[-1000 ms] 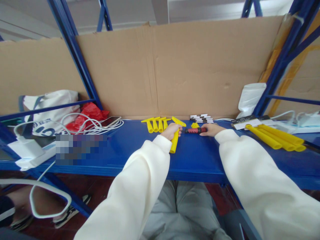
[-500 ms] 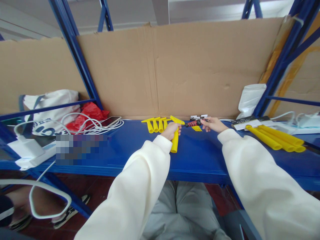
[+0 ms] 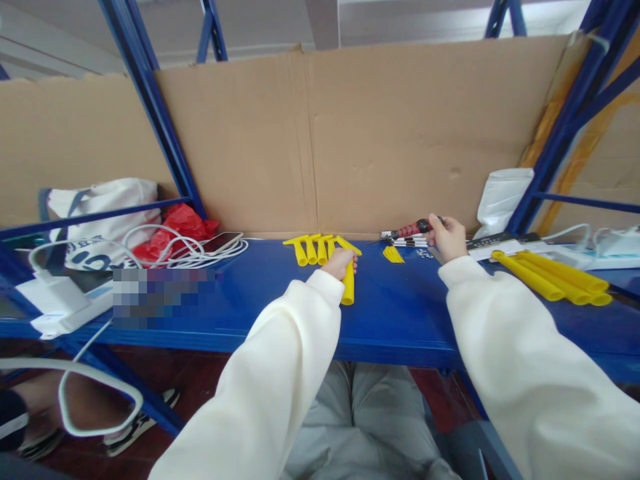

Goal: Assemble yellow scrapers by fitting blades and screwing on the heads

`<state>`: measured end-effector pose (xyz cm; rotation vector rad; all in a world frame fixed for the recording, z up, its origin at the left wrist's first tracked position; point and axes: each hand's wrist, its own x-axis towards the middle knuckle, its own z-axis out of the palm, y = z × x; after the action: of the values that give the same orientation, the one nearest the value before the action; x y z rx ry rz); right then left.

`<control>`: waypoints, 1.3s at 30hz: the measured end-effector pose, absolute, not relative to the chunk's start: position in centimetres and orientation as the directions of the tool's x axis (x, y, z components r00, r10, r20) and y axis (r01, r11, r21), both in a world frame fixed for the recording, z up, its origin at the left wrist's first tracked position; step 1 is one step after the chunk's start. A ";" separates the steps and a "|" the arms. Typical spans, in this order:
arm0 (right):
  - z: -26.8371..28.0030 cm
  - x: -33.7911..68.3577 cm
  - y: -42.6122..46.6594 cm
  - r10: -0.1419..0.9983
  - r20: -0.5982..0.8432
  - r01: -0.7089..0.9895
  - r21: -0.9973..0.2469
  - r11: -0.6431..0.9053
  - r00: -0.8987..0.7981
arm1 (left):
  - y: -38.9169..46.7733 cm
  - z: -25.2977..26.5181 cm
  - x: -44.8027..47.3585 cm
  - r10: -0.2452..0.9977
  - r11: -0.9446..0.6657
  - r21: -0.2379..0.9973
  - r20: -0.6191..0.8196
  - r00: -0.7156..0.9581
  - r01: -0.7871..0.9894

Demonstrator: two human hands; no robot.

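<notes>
My left hand (image 3: 341, 264) is closed around a yellow T-shaped piece (image 3: 349, 288), its tube pointing down toward me and its crossbar sticking out above my fingers. My right hand (image 3: 449, 238) grips the end of a red and black screwdriver (image 3: 411, 230), whose thin shaft points left, apart from the yellow piece. Several similar yellow T-shaped pieces (image 3: 311, 250) lie in a row to the left of my left hand. Between the hands rests a small pile of flat yellow parts (image 3: 393, 255). Beside it, tiny silvery bits (image 3: 425, 253) are scattered near my right hand.
Several yellow tubes (image 3: 553, 277) lie at the right of the blue shelf (image 3: 280, 300), near a white pouch (image 3: 504, 200). Cardboard (image 3: 390, 133) walls the back. White cables (image 3: 195, 250), a red bag (image 3: 175, 230) and a power strip (image 3: 75, 317) occupy the left. Another person's leg (image 3: 75, 400) shows below.
My right hand has drawn the screwdriver up and to the right, away from the yellow T-shaped piece. My left hand keeps its hold in nearly the same place.
</notes>
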<state>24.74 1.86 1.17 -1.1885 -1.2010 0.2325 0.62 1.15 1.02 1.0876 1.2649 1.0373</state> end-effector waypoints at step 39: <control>1.2 23.7 1.9 0.713 0.586 0.383 -0.805 0.454 0.385 | 1.3 1.1 0.6 0.981 0.183 0.983 -0.184 0.060 0.016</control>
<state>23.69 1.88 1.15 -1.1480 -1.2222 0.2834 0.58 1.34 1.11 1.1086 1.2535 1.0235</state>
